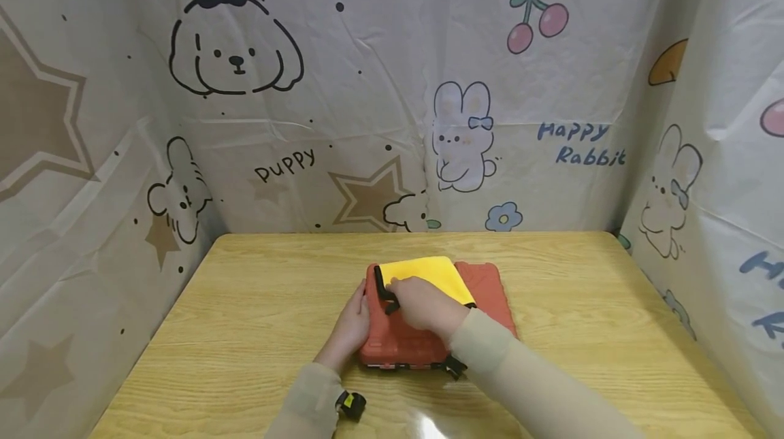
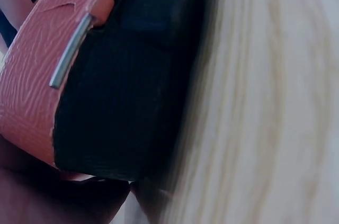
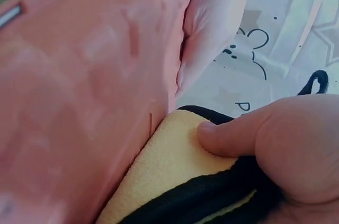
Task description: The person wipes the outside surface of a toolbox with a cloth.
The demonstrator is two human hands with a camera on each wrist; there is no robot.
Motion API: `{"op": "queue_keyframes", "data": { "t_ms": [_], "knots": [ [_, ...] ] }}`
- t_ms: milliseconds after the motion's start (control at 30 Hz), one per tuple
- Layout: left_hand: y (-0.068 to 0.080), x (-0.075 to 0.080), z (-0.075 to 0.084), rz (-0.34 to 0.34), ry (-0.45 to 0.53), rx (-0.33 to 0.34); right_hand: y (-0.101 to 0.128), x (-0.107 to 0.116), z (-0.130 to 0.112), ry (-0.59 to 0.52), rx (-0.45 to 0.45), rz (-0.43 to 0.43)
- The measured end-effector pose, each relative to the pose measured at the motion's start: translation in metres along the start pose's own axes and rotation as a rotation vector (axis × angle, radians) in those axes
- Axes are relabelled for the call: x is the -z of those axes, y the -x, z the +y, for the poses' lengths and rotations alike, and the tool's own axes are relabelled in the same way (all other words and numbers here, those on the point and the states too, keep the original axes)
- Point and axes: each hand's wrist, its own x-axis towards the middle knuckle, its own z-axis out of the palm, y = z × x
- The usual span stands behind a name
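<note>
Case: orange-red plastic case (image 1: 429, 330) lies flat on the wooden table (image 1: 257, 303), near centre, toward the table's 6 o'clock half.
Cloth: yellow cloth (image 1: 422, 274) with black edging lies on top of the case, over its 12 o'clock portion; one black-trimmed corner sits at the case's 10 o'clock.
Left hand: left hand (image 1: 352, 327) rests against the case's 9 o'clock edge, fingers fairly straight along the side; in the left wrist view the case wall (image 2: 37, 102) with its metal hinge pin fills the near field.
Right hand: right hand (image 1: 422, 303) lies on the cloth, its digits pinching the black-trimmed edge at the 10 o'clock corner; the right wrist view shows the thumb (image 3: 233, 136) pressed onto the yellow fabric.
Surroundings: cartoon-printed sheeting (image 1: 392, 85) encloses the table at 9, 12 and 3 o'clock.
</note>
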Motion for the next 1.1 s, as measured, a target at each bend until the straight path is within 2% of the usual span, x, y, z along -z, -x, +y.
{"op": "queue_keyframes", "data": {
  "t_ms": [433,700,1100],
  "knots": [
    [0.001,-0.001,0.001,0.014,-0.04,-0.02,-0.024,0.0,0.009,0.012,-0.038,0.063],
    [0.003,0.0,0.003,0.015,-0.068,-0.032,-0.031,0.004,0.014,0.005,-0.083,0.052],
    [0.001,0.001,0.002,0.018,-0.066,-0.052,-0.038,0.001,0.022,0.03,-0.076,0.045]
  ]
}}
